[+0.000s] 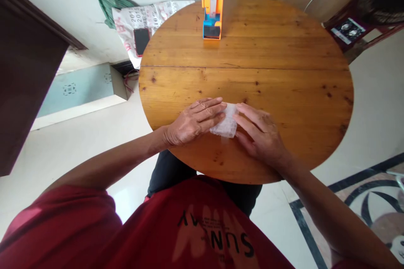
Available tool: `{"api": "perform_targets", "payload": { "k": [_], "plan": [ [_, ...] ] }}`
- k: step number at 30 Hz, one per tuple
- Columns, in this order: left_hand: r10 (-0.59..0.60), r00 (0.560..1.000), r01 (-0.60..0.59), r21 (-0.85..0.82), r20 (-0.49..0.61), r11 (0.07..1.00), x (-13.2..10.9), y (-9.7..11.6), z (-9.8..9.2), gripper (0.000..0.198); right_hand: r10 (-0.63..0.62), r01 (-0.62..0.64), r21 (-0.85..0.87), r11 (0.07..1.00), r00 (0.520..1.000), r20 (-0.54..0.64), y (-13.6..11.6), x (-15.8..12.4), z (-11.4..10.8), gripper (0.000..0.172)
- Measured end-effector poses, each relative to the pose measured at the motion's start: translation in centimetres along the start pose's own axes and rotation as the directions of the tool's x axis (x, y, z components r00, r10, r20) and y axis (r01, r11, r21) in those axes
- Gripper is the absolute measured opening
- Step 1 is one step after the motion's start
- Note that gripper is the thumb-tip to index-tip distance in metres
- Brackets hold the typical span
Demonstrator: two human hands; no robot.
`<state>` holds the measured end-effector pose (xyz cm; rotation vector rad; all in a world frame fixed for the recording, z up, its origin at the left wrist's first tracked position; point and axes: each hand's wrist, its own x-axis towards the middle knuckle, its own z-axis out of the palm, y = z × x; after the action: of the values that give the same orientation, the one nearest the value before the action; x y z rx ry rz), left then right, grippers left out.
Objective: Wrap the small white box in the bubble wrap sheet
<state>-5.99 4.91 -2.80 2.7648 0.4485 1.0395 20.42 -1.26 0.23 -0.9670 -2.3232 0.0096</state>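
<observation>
A small folded piece of clear plastic film [226,122] lies on the round wooden table [284,75] near its front edge. My left hand [194,120] rests flat on the plastic's left side, fingers stretched out together. From the right, my right hand [260,134] lies against the plastic, its fingers extended and touching the top and bottom edges. Neither hand lifts the plastic off the table.
An orange and blue stand [213,8] holding an upright strip sits at the table's far edge. Behind the table on the floor are a printed white sack [148,17] with a dark phone [141,40] on it and a green bag [110,2]. A dark wooden chair [360,25] stands at the back right.
</observation>
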Motion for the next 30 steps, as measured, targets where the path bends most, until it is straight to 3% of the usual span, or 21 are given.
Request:
{"api": "perform_targets", "payload": {
  "k": [5, 13, 20, 25, 30],
  "plan": [
    [-0.015, 1.0, 0.015, -0.01, 0.025, 1.0, -0.1, -0.2, 0.1, 0.044, -0.04, 0.04, 0.002, 0.999, 0.999, 0.033, -0.1, 0.3, 0.1, 0.042],
    [-0.01, 1.0, 0.009, 0.036, 0.016, 0.999, -0.2, -0.2, 0.3, 0.042, 0.037, -0.037, -0.008, 0.999, 0.999, 0.016, -0.4, 1.2, -0.4, 0.018],
    [0.007, 0.999, -0.008, 0.031, 0.033, 0.999, -0.1, -0.2, -0.1, 0.047, 0.08, -0.082, 0.052, 0.995, 0.996, 0.042, -0.4, 0.7, 0.1, 0.021],
    [-0.081, 0.993, 0.087, -0.064, 0.091, 0.994, -0.3, -0.6, 0.6, 0.045, 0.074, -0.074, 0.025, 0.997, 0.997, 0.022, -0.7, 0.6, 0.4, 0.022],
    [-0.202, 0.978, 0.208, -0.184, 0.052, 0.961, 0.4, -0.5, 0.9, 0.033, 0.06, -0.061, 0.094, 0.994, 0.998, 0.005, -0.3, 0.4, 0.2, 0.022]
  ]
}}
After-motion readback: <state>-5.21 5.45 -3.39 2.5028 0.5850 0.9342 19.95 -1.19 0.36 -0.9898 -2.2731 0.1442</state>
